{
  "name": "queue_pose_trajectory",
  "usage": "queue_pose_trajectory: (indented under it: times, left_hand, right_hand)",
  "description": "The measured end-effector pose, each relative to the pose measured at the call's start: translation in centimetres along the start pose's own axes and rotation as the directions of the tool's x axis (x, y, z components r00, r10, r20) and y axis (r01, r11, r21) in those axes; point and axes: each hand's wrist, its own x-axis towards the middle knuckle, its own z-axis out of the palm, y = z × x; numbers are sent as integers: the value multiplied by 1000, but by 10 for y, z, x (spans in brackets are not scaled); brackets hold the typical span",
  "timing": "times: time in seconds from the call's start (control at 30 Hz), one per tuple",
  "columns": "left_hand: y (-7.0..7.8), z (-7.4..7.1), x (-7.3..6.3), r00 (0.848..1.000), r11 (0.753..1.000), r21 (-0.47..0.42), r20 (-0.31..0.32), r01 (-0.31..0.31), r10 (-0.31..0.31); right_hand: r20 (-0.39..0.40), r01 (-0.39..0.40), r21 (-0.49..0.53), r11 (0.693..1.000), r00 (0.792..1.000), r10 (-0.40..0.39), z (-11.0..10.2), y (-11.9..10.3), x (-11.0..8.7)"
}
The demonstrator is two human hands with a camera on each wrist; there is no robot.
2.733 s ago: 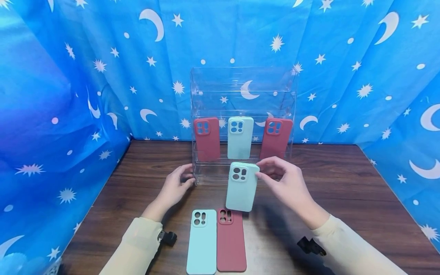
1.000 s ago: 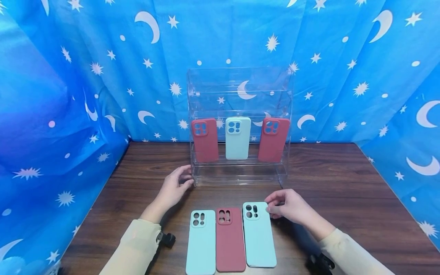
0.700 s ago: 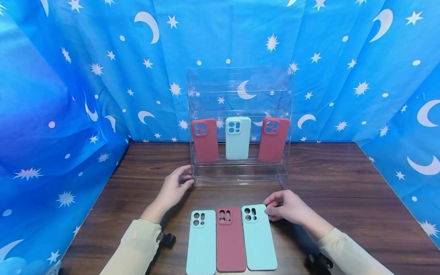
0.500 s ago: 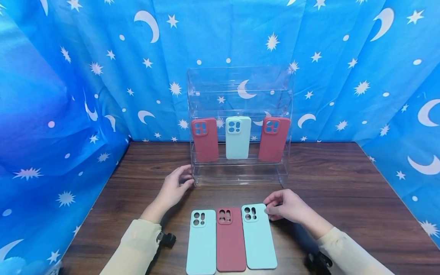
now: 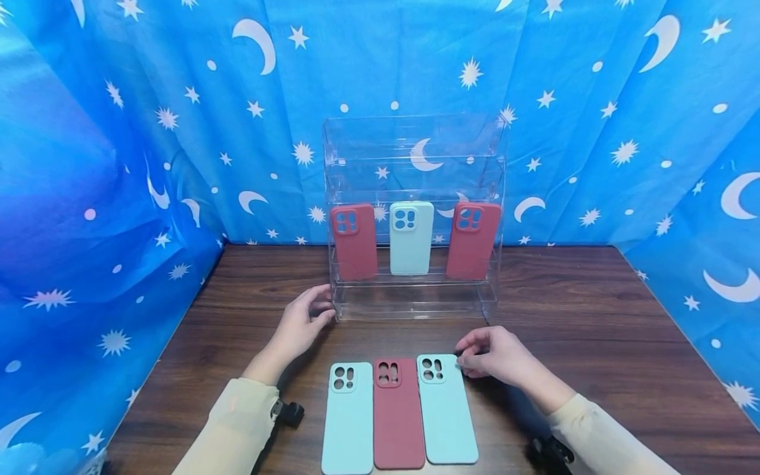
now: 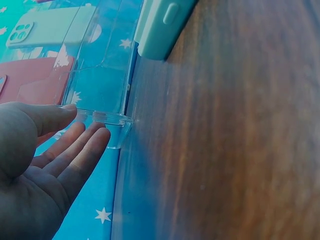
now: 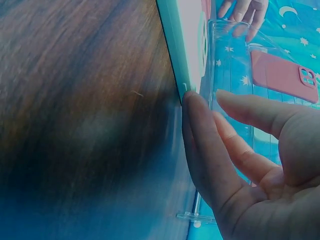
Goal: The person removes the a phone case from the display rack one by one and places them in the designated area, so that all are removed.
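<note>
Three phone cases lie flat in a row on the table: a mint phone case [image 5: 348, 425] on the left, a red phone case [image 5: 400, 422] in the middle and another mint phone case [image 5: 448, 415] on the right. My right hand [image 5: 495, 356] is at this last case's upper right corner. In the right wrist view, a fingertip [image 7: 192, 100] touches that corner and the thumb stands apart from it. My left hand [image 5: 303, 326] rests against the lower left corner of a clear tiered stand [image 5: 410, 310], fingers fairly straight in the left wrist view.
On one tier of the stand lean a red case [image 5: 356, 251], a mint case [image 5: 411, 247] and a second red case [image 5: 473, 251]. A blue curtain [image 5: 368, 59] with moons and stars encloses the dark wooden table [image 5: 564, 284].
My right hand has brought the mint phone case down from in front of the stand and laid it right of the red one, then shifted it slightly. My left hand stays put.
</note>
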Motion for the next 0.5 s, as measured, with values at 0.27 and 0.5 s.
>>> queue_pose_trajectory:
  times: [0.27, 0.5]
  left_hand:
    - [0, 0, 0, 1000, 1000, -11, 5, 7, -7]
    - [2, 1, 0, 1000, 1000, -10, -9, -1, 1]
  right_hand:
    - [-27, 41, -69, 997, 999, -43, 0, -2, 2]
    - [-78, 79, -121, 989, 993, -89, -3, -7, 2]
